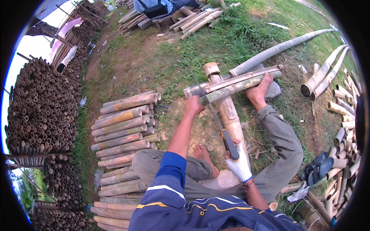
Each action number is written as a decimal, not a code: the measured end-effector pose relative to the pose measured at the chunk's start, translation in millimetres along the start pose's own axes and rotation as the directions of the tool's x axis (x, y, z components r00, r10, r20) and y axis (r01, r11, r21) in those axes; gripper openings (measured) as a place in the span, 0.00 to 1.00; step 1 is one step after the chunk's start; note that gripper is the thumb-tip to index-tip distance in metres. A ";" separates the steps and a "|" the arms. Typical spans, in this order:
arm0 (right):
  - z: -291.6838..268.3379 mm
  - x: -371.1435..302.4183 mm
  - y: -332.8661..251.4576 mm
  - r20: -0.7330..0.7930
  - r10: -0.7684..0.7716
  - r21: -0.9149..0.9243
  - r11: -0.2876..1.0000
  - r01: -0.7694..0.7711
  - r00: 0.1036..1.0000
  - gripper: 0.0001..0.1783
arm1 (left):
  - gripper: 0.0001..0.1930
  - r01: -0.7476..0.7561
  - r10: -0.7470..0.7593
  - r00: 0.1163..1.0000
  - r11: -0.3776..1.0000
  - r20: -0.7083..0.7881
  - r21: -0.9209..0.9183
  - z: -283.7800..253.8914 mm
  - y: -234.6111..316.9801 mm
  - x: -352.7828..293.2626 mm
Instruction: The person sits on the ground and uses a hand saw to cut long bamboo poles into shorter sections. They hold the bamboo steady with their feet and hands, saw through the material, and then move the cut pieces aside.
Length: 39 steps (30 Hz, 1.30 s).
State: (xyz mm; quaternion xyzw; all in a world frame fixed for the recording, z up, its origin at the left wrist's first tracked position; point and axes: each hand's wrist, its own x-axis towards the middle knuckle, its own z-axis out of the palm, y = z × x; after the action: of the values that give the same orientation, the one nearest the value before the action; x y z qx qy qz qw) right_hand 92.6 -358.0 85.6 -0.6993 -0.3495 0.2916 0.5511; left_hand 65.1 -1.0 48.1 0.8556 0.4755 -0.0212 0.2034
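My bare left hand (194, 106) is closed round the left end of a greenish bamboo pole (239, 87). In my right hand (238, 163), which wears a white glove, is the dark handle of a handsaw (214, 111). The saw's long thin blade slants up and to the left, crossing the pole close beside my left hand. Whether its teeth are in the bamboo I cannot tell. The pole lies across a thick bamboo support (232, 122), next to a narrower bamboo strip (243, 79). My bare right foot (259, 92) rests against the pole near its right end.
Cut bamboo lengths (123, 127) are stacked on my left, with a tall pile of bamboo tubes (42, 107) beyond. A long bamboo pole (283, 48) stretches away at the upper right. Sandals (318, 167) lie by scattered bamboo at right. Another person (154, 7) sits at the top.
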 end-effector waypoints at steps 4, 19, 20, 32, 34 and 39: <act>45.6 125.8 3.6 -0.027 -0.110 0.142 0.983 0.112 0.994 0.31 | 0.28 -0.005 0.006 0.999 1.000 -0.040 0.022 2.2 -0.1 6.5; -0.6 3.2 -1.8 0.005 -0.054 -0.059 0.997 0.055 0.999 0.35 | 0.26 0.023 -0.026 0.998 0.998 0.049 0.066 -5.8 -12.2 6.5; 16.8 46.7 4.0 -0.023 -0.080 -0.023 0.997 0.080 0.997 0.33 | 0.25 0.011 -0.012 1.000 0.999 0.008 0.051 -7.6 4.4 2.3; -47.5 -91.1 -13.8 0.097 0.175 0.013 0.984 -0.177 0.980 0.38 | 0.28 -0.089 0.083 0.988 0.995 0.131 0.037 -10.9 -15.1 17.5; -61.2 -98.2 -35.4 0.100 0.145 -0.041 0.989 -0.141 0.984 0.38 | 0.27 -0.067 0.062 0.993 0.996 0.097 0.050 -7.8 -10.1 7.2; -6.2 43.0 -6.1 0.166 0.170 0.022 0.984 -0.176 0.971 0.36 | 0.28 -0.030 0.030 1.000 0.998 -0.004 0.052 -2.0 -4.0 3.3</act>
State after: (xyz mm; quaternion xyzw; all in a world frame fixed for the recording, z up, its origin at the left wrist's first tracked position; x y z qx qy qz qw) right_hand 121.7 -325.7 91.9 -0.6906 -0.3260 0.4013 0.5057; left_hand 63.2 4.2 47.9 0.8678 0.4622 -0.0284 0.1802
